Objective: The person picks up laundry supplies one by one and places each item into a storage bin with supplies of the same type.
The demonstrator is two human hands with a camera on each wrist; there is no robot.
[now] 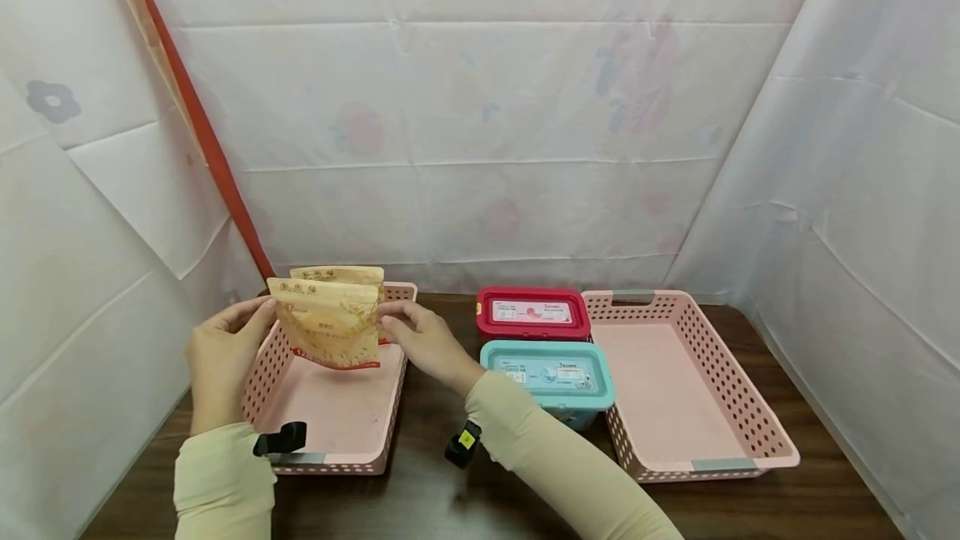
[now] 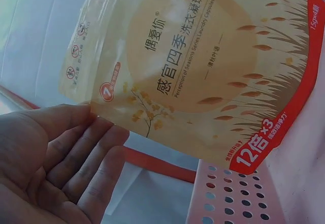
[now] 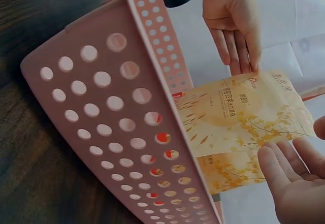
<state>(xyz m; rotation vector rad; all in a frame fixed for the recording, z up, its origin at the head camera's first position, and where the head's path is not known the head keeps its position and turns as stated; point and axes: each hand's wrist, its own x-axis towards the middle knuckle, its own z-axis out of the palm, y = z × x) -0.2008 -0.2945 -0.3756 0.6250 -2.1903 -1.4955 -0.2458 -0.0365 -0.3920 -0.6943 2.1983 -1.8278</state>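
Observation:
Two yellow laundry capsule pouches with red lower bands stand one behind the other over the left pink basket [image 1: 337,427]. My left hand [image 1: 225,357] pinches the near pouch [image 1: 330,319] at its upper left edge, between thumb and fingers; its printed front shows in the left wrist view. At the right edges of the pouches is my right hand [image 1: 427,344], thumb and fingertips close to the near pouch's edge. Whether they pinch a pouch is unclear. The far pouch [image 1: 341,275] is mostly hidden behind the near one.
Right of centre, a red-lidded box [image 1: 534,315] stands behind a blue-lidded box [image 1: 551,373]. A second pink basket [image 1: 675,390] lies on the dark wooden table [image 1: 427,482] at the right. Pale patterned sheets [image 1: 480,107] hang behind and at both sides.

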